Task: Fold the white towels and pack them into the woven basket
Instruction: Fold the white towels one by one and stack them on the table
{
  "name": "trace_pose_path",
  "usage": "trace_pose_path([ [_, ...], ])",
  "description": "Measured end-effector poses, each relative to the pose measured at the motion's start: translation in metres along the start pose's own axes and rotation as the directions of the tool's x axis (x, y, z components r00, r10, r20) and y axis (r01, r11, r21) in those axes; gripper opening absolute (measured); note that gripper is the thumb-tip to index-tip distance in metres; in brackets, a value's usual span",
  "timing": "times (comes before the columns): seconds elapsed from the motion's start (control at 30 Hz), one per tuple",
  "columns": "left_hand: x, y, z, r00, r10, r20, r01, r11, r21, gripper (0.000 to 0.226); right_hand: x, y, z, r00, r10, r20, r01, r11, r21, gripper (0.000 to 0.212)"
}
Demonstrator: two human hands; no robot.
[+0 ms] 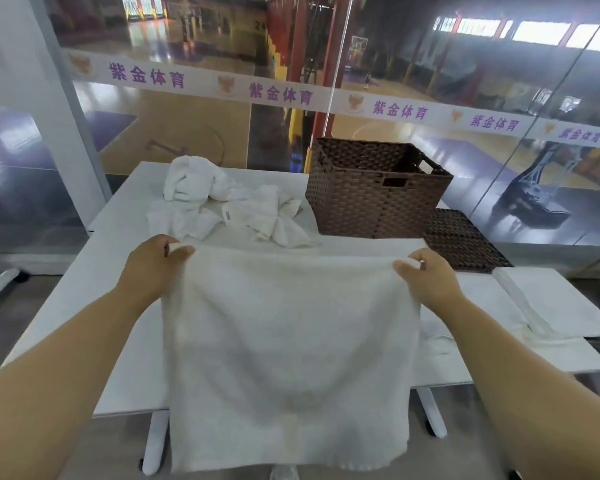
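A white towel (288, 348) hangs spread out in front of me, its lower edge past the table's near edge. My left hand (153, 263) pinches its top left corner and my right hand (426, 275) pinches its top right corner. Behind it a heap of crumpled white towels (222, 202) lies on the white table (118, 341). The brown woven basket (371, 199) stands at the back right of the table, open at the top; what it holds is hidden from here.
A flat brown woven lid (461, 240) lies right of the basket. Folded white towels (551, 303) are stacked at the table's right edge. A glass wall (222, 116) with a printed band runs behind the table. White table legs (155, 441) stand below.
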State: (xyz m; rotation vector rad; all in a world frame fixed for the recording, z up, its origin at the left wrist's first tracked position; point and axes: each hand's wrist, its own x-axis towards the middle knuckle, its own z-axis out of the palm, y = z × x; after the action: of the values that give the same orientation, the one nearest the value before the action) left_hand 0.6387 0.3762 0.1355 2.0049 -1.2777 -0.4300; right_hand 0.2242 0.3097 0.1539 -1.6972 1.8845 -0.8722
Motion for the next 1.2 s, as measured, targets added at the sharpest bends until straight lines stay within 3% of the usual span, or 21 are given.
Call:
trace_pose_path([
  [0.17,0.007,-0.020,0.029,0.998,-0.011,0.065,0.015,0.997,-0.070,0.023,0.016,0.018,0.029,0.998,0.051,0.019,-0.050,0.997,-0.052,0.023],
  [0.4,0.039,-0.032,0.085,0.964,-0.236,0.126,0.260,0.939,-0.227,0.012,0.063,0.045,0.080,0.980,0.199,0.026,-0.196,0.978,-0.077,0.020],
  [0.6,0.086,-0.038,0.117,0.915,-0.368,0.163,0.398,0.889,-0.226,0.010,0.122,0.056,0.111,0.932,0.352,0.090,-0.352,0.936,-0.013,0.010],
  [0.77,0.125,-0.034,0.146,0.911,-0.392,0.131,0.409,0.898,-0.159,0.007,0.171,0.062,0.132,0.927,0.359,0.114,-0.363,0.932,0.021,0.007],
  [0.87,0.143,-0.024,0.161,0.918,-0.385,0.096,0.392,0.917,-0.074,0.037,0.191,0.067,0.140,0.936,0.306,0.174,-0.310,0.951,-0.008,0.032],
  [0.93,0.145,-0.021,0.171,0.918,-0.375,0.125,0.384,0.922,-0.055,0.036,0.197,0.069,0.145,0.931,0.276,0.240,-0.274,0.961,-0.042,0.038],
  [1.1,0.117,-0.026,0.207,0.897,-0.311,0.315,0.302,0.950,0.080,0.006,0.186,0.085,0.160,0.885,0.231,0.404,-0.180,0.970,-0.160,0.023],
  [1.2,0.091,-0.037,0.226,0.857,-0.254,0.449,0.138,0.951,0.276,0.024,0.167,0.095,0.170,0.803,0.187,0.566,0.035,0.933,-0.358,0.036],
])
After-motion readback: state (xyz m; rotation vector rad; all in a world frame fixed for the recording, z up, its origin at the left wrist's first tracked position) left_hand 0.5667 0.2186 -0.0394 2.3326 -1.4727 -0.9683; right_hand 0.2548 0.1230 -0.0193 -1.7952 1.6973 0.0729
